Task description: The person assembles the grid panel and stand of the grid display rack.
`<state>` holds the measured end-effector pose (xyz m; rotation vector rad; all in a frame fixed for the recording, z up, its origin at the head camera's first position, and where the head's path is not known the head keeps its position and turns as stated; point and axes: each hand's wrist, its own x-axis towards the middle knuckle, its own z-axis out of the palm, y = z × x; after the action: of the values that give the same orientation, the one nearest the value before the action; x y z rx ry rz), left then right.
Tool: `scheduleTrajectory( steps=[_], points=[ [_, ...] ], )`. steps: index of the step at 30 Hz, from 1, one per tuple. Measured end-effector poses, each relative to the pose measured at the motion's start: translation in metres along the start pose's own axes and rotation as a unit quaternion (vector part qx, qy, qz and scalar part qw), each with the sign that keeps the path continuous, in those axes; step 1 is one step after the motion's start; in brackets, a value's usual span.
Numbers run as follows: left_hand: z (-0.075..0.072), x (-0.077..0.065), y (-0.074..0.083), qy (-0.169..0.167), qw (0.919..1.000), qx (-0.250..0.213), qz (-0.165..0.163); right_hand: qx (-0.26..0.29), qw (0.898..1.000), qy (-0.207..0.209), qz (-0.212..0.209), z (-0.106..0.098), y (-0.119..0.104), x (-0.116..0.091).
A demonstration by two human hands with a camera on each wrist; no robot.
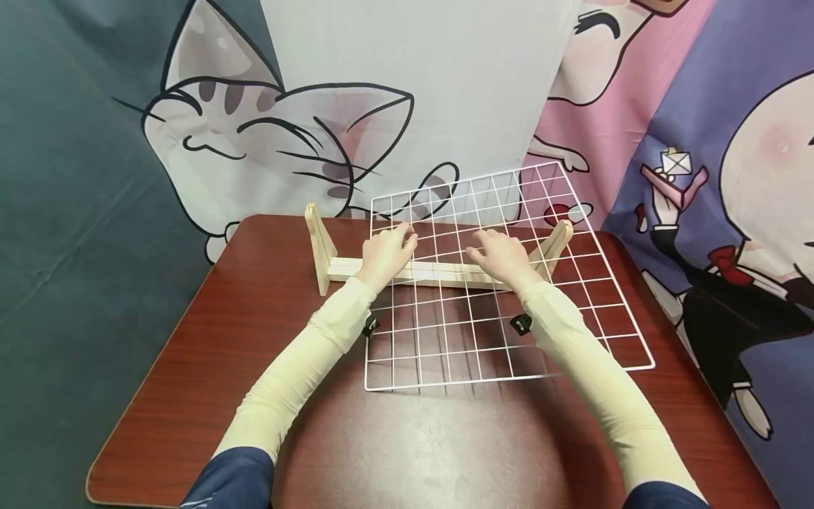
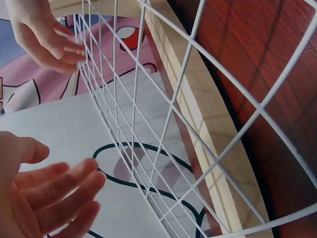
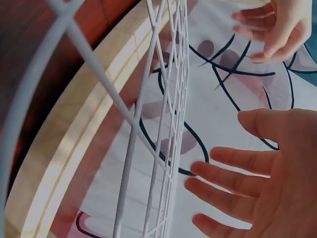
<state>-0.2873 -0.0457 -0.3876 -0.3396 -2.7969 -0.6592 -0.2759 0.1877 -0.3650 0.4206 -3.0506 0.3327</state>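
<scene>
A white wire grid panel is tilted over a pale wooden stand, which has a crossbar and an upright at each end. Over the grid's left part is my left hand, fingers loosely bent and grasping nothing. My right hand hovers over the middle of the grid, also holding nothing. In the left wrist view, a gap shows between the left fingers and the wires. The right wrist view shows the right fingers spread beside the mesh.
Under the stand lies a reddish-brown wooden table with rounded corners. Behind it hangs a cloth backdrop printed with cartoon cats. Small black devices sit at both wrists.
</scene>
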Motion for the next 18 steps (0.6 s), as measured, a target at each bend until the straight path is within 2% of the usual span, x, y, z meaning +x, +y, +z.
scheduleTrajectory(
  steps=[8, 18],
  points=[
    [0.000, -0.004, -0.001, 0.006, 0.9999, -0.002, 0.014, 0.048, 0.997, 0.057, 0.027, -0.014, 0.016, -0.015],
    [0.000, -0.011, -0.010, 0.017, 0.9993, -0.027, -0.019, 0.078, 0.992, 0.080, 0.053, -0.043, 0.044, -0.045]
  ],
)
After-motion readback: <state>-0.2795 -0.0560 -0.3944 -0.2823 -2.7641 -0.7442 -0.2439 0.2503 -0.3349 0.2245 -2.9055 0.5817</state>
